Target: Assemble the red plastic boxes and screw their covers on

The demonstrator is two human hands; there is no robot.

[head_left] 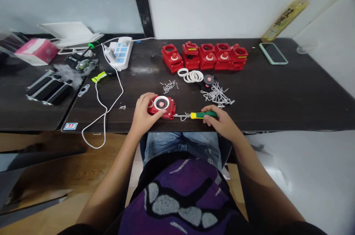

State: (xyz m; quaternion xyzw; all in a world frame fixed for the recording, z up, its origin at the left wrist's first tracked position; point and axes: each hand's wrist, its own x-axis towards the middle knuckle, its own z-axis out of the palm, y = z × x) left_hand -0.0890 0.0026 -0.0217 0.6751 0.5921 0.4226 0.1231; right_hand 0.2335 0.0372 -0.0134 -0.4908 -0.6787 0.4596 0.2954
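The left hand (145, 111) curls over a red plastic housing (168, 108) with a white ring, fingers spread across it on the table (277, 90). The right hand (220, 120) closes around a green-and-yellow screwdriver (203, 115) just beside the housing. Loose screws (168, 87) lie just beyond the housing, with a row of red housings (205, 56) farther back.

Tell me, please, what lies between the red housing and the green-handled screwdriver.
Small silver metal pins lie between them on the dark desk, in the head view.
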